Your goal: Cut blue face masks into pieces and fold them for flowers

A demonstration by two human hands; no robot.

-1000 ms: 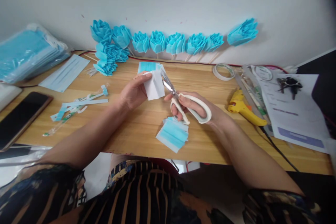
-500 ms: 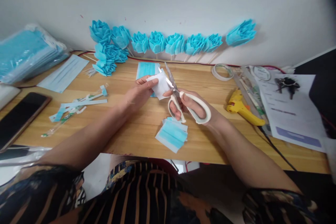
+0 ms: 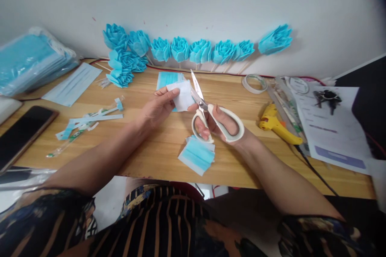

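Scissors (image 3: 204,106): bright polished metal blades, glossy white plastic handles; piece (image 3: 182,95): matt white non-woven cloth, softly creased, like the pale blue pleated stack (image 3: 197,154) at the table's near edge. Table (image 3: 157,148): light wood, smooth satin finish with visible grain; flowers (image 3: 181,48) along its far edge: matt blue layered cloth. Left edge: phone (image 3: 24,132), glossy black glass, and bag (image 3: 30,58), clear shiny plastic film; right side: glue gun (image 3: 276,122), smooth yellow plastic, beside matt white printed paper (image 3: 334,128).
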